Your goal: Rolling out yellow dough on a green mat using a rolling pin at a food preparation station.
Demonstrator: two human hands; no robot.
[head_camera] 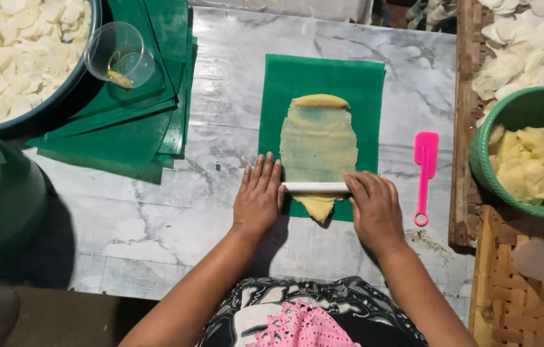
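Marble table (156,218), hands (258,199) on roller (316,187)

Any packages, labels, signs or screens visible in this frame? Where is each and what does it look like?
None in view: no package, label, sign or screen.
Nearest to packaging are plain, unmarked things:
Green plastic sheets, stacked at upper left, flat and rectangular.
Clear plastic cup, lying on that stack, unprinted.
Green sheet under the dough, centre of the table, plain.
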